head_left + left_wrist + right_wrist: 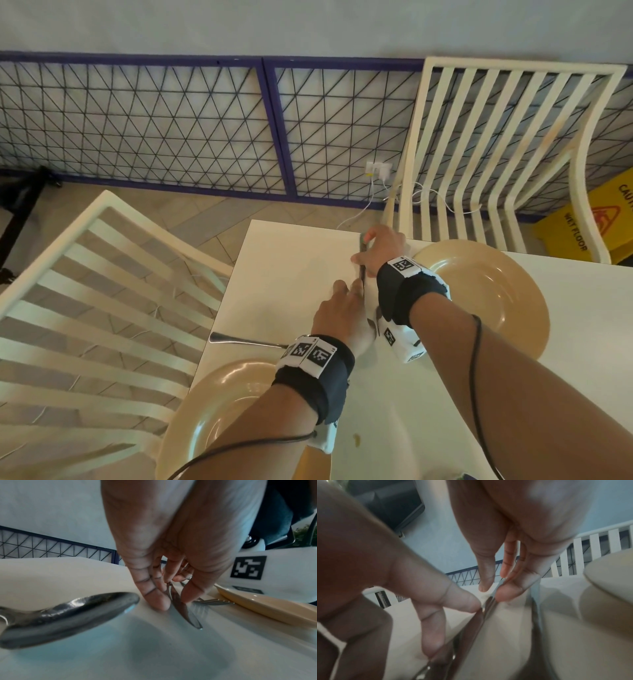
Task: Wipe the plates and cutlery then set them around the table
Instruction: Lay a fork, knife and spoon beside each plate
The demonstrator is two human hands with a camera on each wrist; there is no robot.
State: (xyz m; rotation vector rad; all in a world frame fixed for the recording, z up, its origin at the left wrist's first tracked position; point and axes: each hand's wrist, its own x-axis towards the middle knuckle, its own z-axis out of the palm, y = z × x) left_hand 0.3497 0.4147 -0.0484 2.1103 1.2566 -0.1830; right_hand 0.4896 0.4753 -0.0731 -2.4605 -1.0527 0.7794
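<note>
A metal knife (361,270) lies at the table's far left corner, beside a tan plate (496,301). My right hand (368,248) pinches its far end between thumb and fingers, as the right wrist view shows (491,592). My left hand (347,287) pinches the near part; in the left wrist view a finger and the thumb (175,600) sit on either side of the knife (187,615). A fork (214,601) lies between the knife and the plate (260,608). A second tan plate (226,407) sits near me on the left, with a spoon (239,340) beyond it.
The white table (291,274) ends just past my hands. Cream slatted chairs stand at the left (102,308) and behind the far plate (496,154). A yellow wet-floor sign (589,222) and a mesh fence (171,120) lie beyond. A small stain (357,437) marks the table.
</note>
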